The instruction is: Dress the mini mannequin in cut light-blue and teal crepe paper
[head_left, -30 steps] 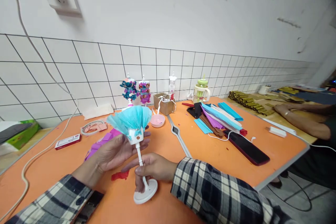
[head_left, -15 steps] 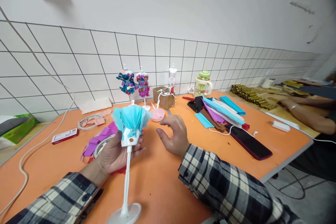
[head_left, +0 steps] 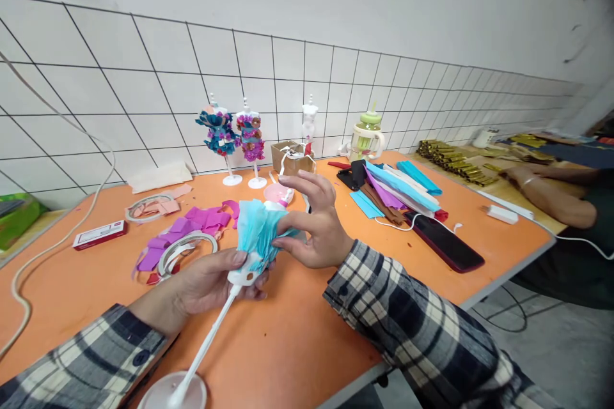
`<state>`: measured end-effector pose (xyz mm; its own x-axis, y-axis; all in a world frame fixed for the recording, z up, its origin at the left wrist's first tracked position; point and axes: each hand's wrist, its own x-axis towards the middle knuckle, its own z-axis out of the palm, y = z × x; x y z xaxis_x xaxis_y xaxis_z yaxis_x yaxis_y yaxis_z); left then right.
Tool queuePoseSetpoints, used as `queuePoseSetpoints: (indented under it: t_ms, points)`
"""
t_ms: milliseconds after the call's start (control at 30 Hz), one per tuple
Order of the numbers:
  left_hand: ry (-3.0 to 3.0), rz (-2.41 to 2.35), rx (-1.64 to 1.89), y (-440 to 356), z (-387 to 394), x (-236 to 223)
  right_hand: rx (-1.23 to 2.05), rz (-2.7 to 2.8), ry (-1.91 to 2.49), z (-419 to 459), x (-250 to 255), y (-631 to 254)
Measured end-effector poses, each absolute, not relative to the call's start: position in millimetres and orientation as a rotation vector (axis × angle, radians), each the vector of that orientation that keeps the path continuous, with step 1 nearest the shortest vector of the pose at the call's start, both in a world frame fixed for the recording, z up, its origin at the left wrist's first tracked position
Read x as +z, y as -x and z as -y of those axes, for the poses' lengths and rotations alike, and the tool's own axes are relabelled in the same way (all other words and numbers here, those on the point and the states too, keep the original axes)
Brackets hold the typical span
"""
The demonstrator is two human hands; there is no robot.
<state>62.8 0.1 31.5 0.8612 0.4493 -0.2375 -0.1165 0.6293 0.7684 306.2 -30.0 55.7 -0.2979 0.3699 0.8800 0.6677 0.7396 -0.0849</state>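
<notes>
A small white dress form (head_left: pixel 244 277) on a thin stand leans to the right, its round base (head_left: pixel 175 391) close to me. My left hand (head_left: pixel 211 284) is closed around its lower torso. Pleated light-blue crepe paper (head_left: pixel 259 230) wraps the body. My right hand (head_left: pixel 314 223) pinches the paper's right side between thumb and index finger, the other fingers raised. Just behind the form lies a pink bowl (head_left: pixel 278 193). To the left are purple paper strips (head_left: pixel 180 236) and a roll of tape (head_left: pixel 187 250).
Two decorated dress forms (head_left: pixel 251 137), a cardboard box (head_left: pixel 290 158) and a green-lidded bottle (head_left: pixel 368 137) line the wall. Folded crepe paper (head_left: pixel 403 185) and a phone (head_left: pixel 445 239) lie right. A cable (head_left: pixel 29 268) runs along the left. Another person's arm (head_left: pixel 551 188) rests far right.
My right hand has moved left onto the blue paper and pinched it. The dress form has tilted from nearly upright toward the right. The camera view has shifted slightly.
</notes>
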Motion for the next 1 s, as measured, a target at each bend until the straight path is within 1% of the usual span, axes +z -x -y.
queuePoseSetpoints:
  t_ms: [133,267,367,467,533,700,800,867,1000]
  points:
    - [-0.845,-0.482,0.328,-64.4,0.6,31.1,-0.246,1.892,0.758,30.1,59.2,-305.5]
    - [-0.804,-0.486,0.344,-68.7,3.2,34.1,-0.098,1.815,0.817,27.2,57.5,-303.2]
    - [-0.756,-0.438,0.38,-68.5,0.1,34.0,-0.07,1.717,0.824,27.0,52.4,-299.6]
    - [-0.721,-0.377,0.473,-64.2,-7.2,31.6,-0.127,1.566,0.775,29.4,42.6,-295.3]
    - [-0.716,-0.346,0.536,-61.2,-10.7,30.6,-0.229,1.526,0.791,30.5,33.5,-292.6]
    - [-0.789,-0.348,0.539,-61.6,-4.9,32.6,-0.483,1.789,0.872,29.2,17.2,-287.7]
    - [-0.91,-0.378,0.453,-65.0,0.9,38.9,-0.527,1.697,0.94,30.2,20.7,-287.1]
    - [-1.074,-0.432,0.468,-65.2,1.0,47.1,-0.491,1.623,0.946,31.1,25.3,-287.6]
    - [-1.551,-0.729,0.788,-58.7,-5.4,69.9,-0.339,1.524,0.904,27.7,26.0,-289.1]
